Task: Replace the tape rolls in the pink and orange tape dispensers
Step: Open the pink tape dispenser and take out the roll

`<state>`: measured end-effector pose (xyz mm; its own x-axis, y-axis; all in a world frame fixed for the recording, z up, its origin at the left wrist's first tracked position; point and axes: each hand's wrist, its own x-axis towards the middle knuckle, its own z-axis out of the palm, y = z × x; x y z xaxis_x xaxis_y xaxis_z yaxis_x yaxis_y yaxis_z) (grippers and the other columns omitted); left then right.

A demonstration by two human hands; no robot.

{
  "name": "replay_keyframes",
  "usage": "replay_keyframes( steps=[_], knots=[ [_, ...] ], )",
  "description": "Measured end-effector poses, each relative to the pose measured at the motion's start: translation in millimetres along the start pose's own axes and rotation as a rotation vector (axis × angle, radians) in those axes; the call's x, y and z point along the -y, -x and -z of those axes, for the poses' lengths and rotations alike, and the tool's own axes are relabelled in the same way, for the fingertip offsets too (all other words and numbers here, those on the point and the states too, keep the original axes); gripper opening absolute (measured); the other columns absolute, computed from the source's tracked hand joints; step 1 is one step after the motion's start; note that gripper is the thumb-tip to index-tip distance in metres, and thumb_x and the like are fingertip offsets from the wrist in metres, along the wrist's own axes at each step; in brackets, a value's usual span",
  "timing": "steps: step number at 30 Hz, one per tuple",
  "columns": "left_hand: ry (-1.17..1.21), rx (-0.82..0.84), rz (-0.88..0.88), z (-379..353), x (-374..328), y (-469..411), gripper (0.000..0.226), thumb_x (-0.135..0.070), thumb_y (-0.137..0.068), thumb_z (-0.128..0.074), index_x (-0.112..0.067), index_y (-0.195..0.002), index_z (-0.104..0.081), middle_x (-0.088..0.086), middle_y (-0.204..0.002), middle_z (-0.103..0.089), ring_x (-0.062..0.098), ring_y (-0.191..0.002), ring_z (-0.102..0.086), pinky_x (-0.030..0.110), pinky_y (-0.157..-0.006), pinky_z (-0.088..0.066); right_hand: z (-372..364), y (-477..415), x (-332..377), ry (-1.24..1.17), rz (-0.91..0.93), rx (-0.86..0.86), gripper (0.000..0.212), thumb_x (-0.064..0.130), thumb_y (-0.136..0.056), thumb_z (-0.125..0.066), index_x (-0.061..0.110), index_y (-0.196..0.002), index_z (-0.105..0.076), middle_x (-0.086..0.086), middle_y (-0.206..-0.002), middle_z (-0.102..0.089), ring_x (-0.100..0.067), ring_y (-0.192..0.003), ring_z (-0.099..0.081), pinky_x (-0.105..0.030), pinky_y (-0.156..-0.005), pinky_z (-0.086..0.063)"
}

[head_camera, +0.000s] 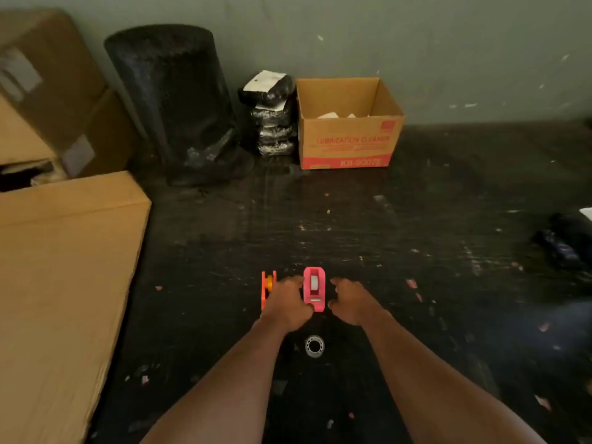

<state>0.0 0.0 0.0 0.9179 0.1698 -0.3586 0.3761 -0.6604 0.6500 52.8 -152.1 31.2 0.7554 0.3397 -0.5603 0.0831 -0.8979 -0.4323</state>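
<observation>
A pink tape dispenser (pixel 314 289) stands on the dark table with a white tape roll in its slot. My left hand (pixel 288 302) is against its left side, fingers curled on it. My right hand (pixel 350 301) hovers just right of it, fingers bent and apart, with a small gap to the dispenser. An orange tape dispenser (pixel 267 288) stands to the left, partly hidden behind my left hand, a yellow hub showing in it. A clear tape roll (pixel 314 346) lies flat on the table between my forearms.
A large cardboard box (pixel 64 283) fills the left side. At the back stand a black cylinder (pixel 173 104), stacked black packets (pixel 272 116) and an open carton (pixel 349 123). A dark bundle (pixel 567 241) lies at the right edge. Small scraps litter the table.
</observation>
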Motion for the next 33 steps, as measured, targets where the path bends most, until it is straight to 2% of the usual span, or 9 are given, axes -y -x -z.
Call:
replay_keyframes(
  steps=[4, 7, 11, 13, 18, 22, 25, 29, 33],
  knots=[
    [0.072, -0.006, 0.055, -13.0, 6.5, -16.3, 0.06, -0.008, -0.081, -0.079, -0.026, -0.134, -0.058, -0.004, -0.124, -0.068, 0.012, -0.117, -0.064, 0.04, -0.105, -0.053, -19.0, -25.4, -11.6, -0.076, 0.037, 0.007, 0.035, 0.015, -0.097, -0.064, 0.021, -0.131, -0.058, -0.002, -0.122, -0.067, -0.018, -0.113, -0.063, -0.039, -0.102, -0.051],
    [0.103, -0.03, 0.058, -25.1, 8.3, -24.9, 0.059, -0.005, -0.084, -0.076, -0.025, -0.135, -0.055, -0.005, -0.125, -0.065, 0.011, -0.119, -0.061, 0.034, -0.105, -0.051, -34.0, -40.5, -20.1, -0.199, 0.068, -0.038, 0.037, 0.014, -0.095, -0.066, 0.028, -0.129, -0.061, 0.003, -0.118, -0.072, -0.016, -0.113, -0.067, -0.041, -0.103, -0.053],
    [0.1, -0.101, 0.028, -37.9, 12.8, -31.0, 0.04, -0.01, -0.091, -0.072, -0.024, -0.127, -0.061, -0.003, -0.119, -0.067, 0.005, -0.11, -0.06, 0.029, -0.103, -0.049, -46.6, -48.6, -26.9, -0.31, 0.092, -0.089, 0.041, 0.014, -0.095, -0.065, 0.032, -0.132, -0.061, 0.008, -0.118, -0.073, -0.01, -0.111, -0.068, -0.04, -0.104, -0.053],
    [0.088, -0.123, 0.045, -40.2, 14.7, -31.0, 0.045, -0.008, -0.091, -0.072, -0.021, -0.132, -0.061, -0.001, -0.124, -0.065, 0.007, -0.113, -0.059, 0.024, -0.101, -0.046, -49.9, -51.1, -30.6, -0.335, 0.108, -0.102, 0.04, 0.013, -0.096, -0.065, 0.032, -0.131, -0.062, 0.009, -0.118, -0.073, -0.007, -0.111, -0.068, -0.038, -0.104, -0.053],
    [0.119, -0.117, 0.089, -41.8, 18.0, -27.2, 0.061, -0.007, -0.086, -0.077, -0.027, -0.14, -0.056, -0.001, -0.133, -0.064, 0.012, -0.124, -0.061, 0.034, -0.109, -0.049, -53.6, -49.9, -32.6, -0.342, 0.124, -0.121, 0.041, 0.008, -0.097, -0.063, 0.03, -0.132, -0.062, 0.01, -0.12, -0.072, -0.005, -0.113, -0.066, -0.029, -0.102, -0.051],
    [0.187, -0.128, 0.089, -44.6, 20.6, -21.3, 0.063, -0.004, -0.084, -0.078, -0.023, -0.14, -0.056, -0.002, -0.127, -0.07, 0.011, -0.119, -0.065, 0.036, -0.106, -0.053, -55.3, -44.5, -36.4, -0.403, 0.16, -0.139, 0.039, 0.007, -0.096, -0.066, 0.029, -0.128, -0.065, 0.016, -0.109, -0.071, 0.01, -0.094, -0.063, -0.011, -0.086, -0.048],
    [0.219, -0.136, 0.111, -47.9, 22.1, -18.3, 0.06, -0.007, -0.087, -0.077, -0.019, -0.141, -0.054, -0.001, -0.127, -0.07, 0.012, -0.12, -0.065, 0.028, -0.104, -0.05, -57.7, -41.7, -35.9, -0.421, 0.154, -0.132, 0.044, 0.005, -0.094, -0.068, 0.028, -0.131, -0.064, 0.012, -0.114, -0.073, 0.002, -0.099, -0.066, -0.016, -0.09, -0.05],
    [0.213, -0.105, 0.107, -48.0, 23.3, -18.9, 0.067, -0.004, -0.089, -0.075, -0.016, -0.148, -0.047, 0.002, -0.135, -0.067, 0.013, -0.125, -0.062, 0.023, -0.103, -0.046, -57.4, -37.4, -36.8, -0.378, 0.166, -0.117, 0.046, 0.001, -0.092, -0.064, 0.026, -0.13, -0.065, 0.007, -0.117, -0.075, -0.007, -0.108, -0.07, -0.03, -0.101, -0.054],
    [0.223, -0.079, 0.1, -48.7, 22.7, -18.7, 0.083, -0.002, -0.087, -0.075, -0.015, -0.158, -0.033, 0.005, -0.142, -0.063, 0.016, -0.132, -0.058, 0.039, -0.113, -0.047, -50.5, -37.5, -35.1, -0.364, 0.124, -0.111, 0.038, 0.003, -0.097, -0.057, 0.022, -0.128, -0.067, 0.003, -0.117, -0.074, -0.009, -0.105, -0.066, -0.034, -0.102, -0.051]
  ],
)
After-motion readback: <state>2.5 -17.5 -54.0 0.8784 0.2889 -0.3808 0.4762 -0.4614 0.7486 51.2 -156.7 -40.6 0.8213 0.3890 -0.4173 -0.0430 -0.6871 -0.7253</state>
